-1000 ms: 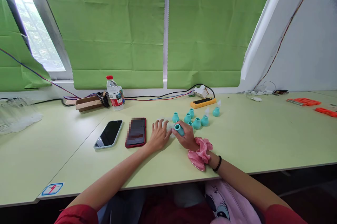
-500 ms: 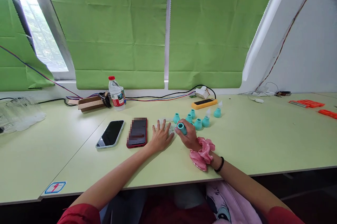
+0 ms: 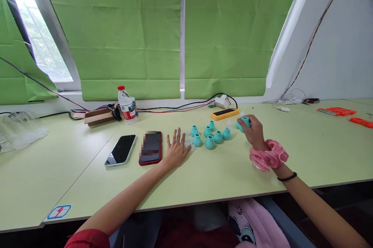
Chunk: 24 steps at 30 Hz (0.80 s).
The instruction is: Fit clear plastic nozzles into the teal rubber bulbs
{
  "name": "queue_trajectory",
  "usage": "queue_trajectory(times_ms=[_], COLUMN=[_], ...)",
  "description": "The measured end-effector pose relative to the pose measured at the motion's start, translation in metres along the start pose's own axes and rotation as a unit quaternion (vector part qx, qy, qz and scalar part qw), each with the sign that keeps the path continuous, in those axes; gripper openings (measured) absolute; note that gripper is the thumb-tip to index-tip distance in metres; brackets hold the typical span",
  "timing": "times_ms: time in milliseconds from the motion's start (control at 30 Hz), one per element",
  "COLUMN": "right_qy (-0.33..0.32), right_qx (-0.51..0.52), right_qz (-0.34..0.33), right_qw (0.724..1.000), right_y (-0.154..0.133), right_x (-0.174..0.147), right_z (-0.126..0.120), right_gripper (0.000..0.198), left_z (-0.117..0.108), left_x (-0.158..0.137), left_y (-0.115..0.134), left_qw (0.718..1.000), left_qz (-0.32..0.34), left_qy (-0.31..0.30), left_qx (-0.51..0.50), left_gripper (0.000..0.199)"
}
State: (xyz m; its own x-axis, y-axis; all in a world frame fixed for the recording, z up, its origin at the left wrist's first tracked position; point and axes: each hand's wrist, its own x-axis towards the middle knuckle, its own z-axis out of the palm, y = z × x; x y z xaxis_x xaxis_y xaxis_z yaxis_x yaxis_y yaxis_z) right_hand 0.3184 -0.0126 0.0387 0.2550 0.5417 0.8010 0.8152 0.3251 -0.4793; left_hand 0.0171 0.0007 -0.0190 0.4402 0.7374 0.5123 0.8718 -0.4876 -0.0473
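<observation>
My left hand (image 3: 176, 151) lies flat with its fingers spread, beside some clear plastic pieces (image 3: 190, 147) partly hidden at its thumb. Off to the right, my right hand (image 3: 255, 132) grips a small teal vase-shaped piece (image 3: 246, 121) with an open neck. Just left of that grip, another teal piece (image 3: 238, 126) is partly covered. Several more teal pieces stand between my hands, among them a front one (image 3: 209, 142) and one with a pale translucent tip (image 3: 226, 134).
A red-edged phone (image 3: 150, 148) and a pale-edged phone (image 3: 121, 151) lie left of my left hand. Behind are a bottle (image 3: 127, 108), a cardboard box (image 3: 99, 117) and a yellow power strip (image 3: 224, 114). Orange tools (image 3: 339, 111) lie far right; clear containers (image 3: 21, 131) far left.
My right hand has moved right with a teal piece, from near my left hand to the far right of the group. My left hand stays about where it was.
</observation>
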Motion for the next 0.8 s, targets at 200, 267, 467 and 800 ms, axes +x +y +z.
queue_trajectory(times_ms=[200, 267, 467, 800], right_qy=[-0.141, -0.172, -0.139, -0.151], right_qx=[-0.146, -0.164, -0.151, -0.161], right_qz=[0.132, 0.155, 0.138, 0.167], right_qw=[0.970, 0.959, 0.969, 0.961], right_y=[0.067, 0.073, 0.074, 0.068], right_x=[-0.015, -0.019, -0.021, -0.028], right_z=[0.012, 0.017, 0.023, 0.028], right_gripper=[0.029, 0.029, 0.030, 0.037], left_z=[0.002, 0.002, 0.002, 0.001], left_x=[0.003, 0.004, 0.005, 0.003], left_y=[-0.005, -0.006, -0.005, -0.006], left_qw=[0.999, 0.998, 0.996, 0.991], left_qz=[0.013, -0.002, -0.044, -0.085], left_qy=[-0.033, -0.046, -0.072, -0.104], left_qx=[-0.027, -0.034, -0.021, -0.006], left_gripper=[0.057, 0.057, 0.059, 0.060])
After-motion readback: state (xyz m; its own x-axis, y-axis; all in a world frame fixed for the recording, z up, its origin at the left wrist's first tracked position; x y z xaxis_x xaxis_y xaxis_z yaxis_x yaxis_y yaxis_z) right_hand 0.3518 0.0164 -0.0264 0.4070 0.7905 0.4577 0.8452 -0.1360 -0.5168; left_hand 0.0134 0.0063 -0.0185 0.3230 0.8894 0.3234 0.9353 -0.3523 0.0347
